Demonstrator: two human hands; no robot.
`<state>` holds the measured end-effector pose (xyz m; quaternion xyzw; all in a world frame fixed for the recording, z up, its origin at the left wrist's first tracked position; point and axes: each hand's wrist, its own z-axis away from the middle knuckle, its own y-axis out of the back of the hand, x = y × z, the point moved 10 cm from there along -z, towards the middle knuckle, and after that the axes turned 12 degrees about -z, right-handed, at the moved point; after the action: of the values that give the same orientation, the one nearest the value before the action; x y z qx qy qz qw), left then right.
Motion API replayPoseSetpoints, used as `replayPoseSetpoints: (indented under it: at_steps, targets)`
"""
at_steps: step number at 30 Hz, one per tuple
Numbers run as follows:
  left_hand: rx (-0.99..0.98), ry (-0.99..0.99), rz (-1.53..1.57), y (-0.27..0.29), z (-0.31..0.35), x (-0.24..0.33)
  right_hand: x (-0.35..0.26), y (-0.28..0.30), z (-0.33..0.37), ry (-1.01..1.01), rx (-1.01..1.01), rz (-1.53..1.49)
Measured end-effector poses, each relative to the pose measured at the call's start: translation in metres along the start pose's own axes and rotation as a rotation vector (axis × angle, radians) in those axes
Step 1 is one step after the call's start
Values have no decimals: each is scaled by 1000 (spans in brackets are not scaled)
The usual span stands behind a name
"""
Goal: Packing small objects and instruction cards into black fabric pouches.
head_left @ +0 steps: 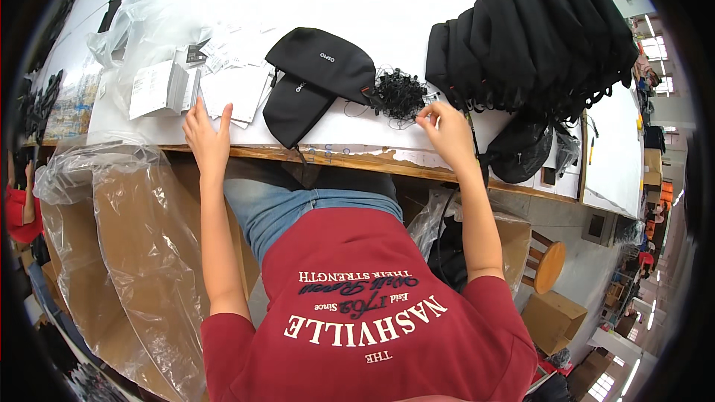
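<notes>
My left hand (204,134) lies open at the table's near edge, fingers spread, its fingertips by a stack of white printed cards (158,88) and some loose white cards (234,89). My right hand (448,134) is pinched, thumb against forefinger, just beside a tangled heap of thin black cords (402,94). Whatever sits in that pinch is too small to make out. Between my hands, one black fabric pouch (328,59) overlaps another black pouch (296,110), whose tip hangs toward the table's edge.
Many black pouches (521,48) stand packed in a row at the right. Clear plastic film (138,37) lies behind the cards. Below the table are a film-lined cardboard box (126,231) at left, a wooden stool (550,266) and a carton (555,320) at right.
</notes>
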<state>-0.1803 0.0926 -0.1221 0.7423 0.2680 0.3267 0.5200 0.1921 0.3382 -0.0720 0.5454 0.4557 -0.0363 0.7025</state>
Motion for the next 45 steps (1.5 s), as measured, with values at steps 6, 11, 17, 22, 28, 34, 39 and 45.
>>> replayPoseSetpoints:
  at_steps: [6, 11, 17, 22, 28, 34, 39, 45]
  targets:
    - [-31, 0, -165, -2, -11, 6, -31, 47, -9, 96, 158, -162]
    - [10, 13, -83, -6, -13, -9, -66, 91, -3, 204, 359, -322]
    - [136, 29, 1, 11, -13, 0, -81, 114, 12, 389, 461, -469]
    - [51, 128, 341, 19, -22, -9, -54, 95, 15, 103, 189, -261]
    - [186, 240, 816, 51, -13, -18, 44, 101, 40, -231, 201, 208]
    - [18, 372, 1191, 45, 14, -1, 36, 70, 19, -188, 234, 138]
    - [-147, 347, 1318, 29, 31, 28, 38, 29, -24, -149, 194, 218]
    - [-303, 293, 1235, 29, 52, 54, 47, 18, -34, -205, 132, 367]
